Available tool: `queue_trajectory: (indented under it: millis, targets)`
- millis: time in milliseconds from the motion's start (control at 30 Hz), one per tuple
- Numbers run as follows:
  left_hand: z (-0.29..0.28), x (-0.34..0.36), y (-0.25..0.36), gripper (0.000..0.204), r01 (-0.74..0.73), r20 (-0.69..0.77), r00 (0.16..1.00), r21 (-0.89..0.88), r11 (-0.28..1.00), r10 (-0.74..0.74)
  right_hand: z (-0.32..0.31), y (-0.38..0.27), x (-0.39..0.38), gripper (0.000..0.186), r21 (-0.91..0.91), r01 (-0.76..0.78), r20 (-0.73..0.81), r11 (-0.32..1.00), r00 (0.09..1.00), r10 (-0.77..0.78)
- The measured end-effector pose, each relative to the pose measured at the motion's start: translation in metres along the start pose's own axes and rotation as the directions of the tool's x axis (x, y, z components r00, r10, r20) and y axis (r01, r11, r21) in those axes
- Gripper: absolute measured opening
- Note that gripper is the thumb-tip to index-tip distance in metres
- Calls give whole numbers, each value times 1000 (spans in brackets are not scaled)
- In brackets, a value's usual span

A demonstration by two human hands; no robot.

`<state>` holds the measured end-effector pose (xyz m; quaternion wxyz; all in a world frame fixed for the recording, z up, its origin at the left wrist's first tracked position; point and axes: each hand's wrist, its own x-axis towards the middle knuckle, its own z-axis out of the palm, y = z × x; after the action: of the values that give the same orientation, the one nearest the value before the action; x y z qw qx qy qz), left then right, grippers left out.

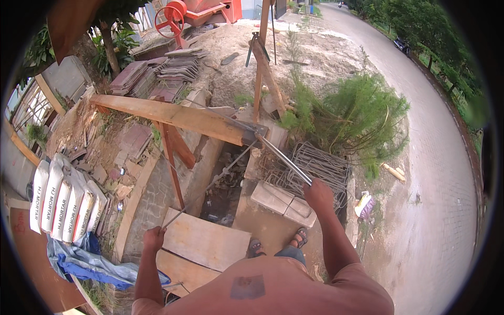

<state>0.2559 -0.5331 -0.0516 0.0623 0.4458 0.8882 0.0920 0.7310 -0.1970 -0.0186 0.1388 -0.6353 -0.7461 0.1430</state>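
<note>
A faded reddish shirt (294, 289) with one dark rectangular patch (248, 287) lies nearest, and two sandalled feet (298, 239) show beyond it. The person's two arms spread forward on either side. The left forearm rises at the lower left, and the left hand (154, 238) is closed in a fist around the lower end of one thin grey steel rod (210, 185). That rod slants up and right to the end of a wooden beam (173, 115). The right arm reaches farther ahead, its hand (317, 194) wrapped around the near end of one silver metal bar (286, 160), which runs up and left to the same beam end; how rod and bar meet there is too small to tell.

Two pale blocks (270, 198) lie side by side ahead of the feet, just below a pile of bent steel stirrups (321, 163) too tangled to count. Two wooden boards (207, 239) lie by the left hand. At far left stand at least six white bags (62, 207), their ends bearing dark block capitals, above a blue-grey tarp (94, 265). One red mixer (202, 13) stands at the top.
</note>
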Motion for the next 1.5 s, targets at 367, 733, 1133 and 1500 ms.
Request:
queue_trajectory:
  millis: [367, 733, 1133, 1500]
  targets:
    - [12, 40, 121, 37, 21, 284, 950, -466, 885, 127, -14, 25, 21, 35, -4, 8, 157, 1000, 988, -8]
    - [83, 174, 229, 42, -219, 174, 926, -473, 853, 335, 31, 22, 24, 11, 154, 51, -108, 987, 994, -35]
    - [116, 165, 235, 46, -477, -160, 879, -305, 824, 449, 100, 65, 23, 28, 280, -155, 191, 947, 976, 103]
    - [15, 110, 294, 38, -248, -124, 968, -601, 760, 218, 152, 81, -86, 41, 612, -228, 81, 757, 971, 227]
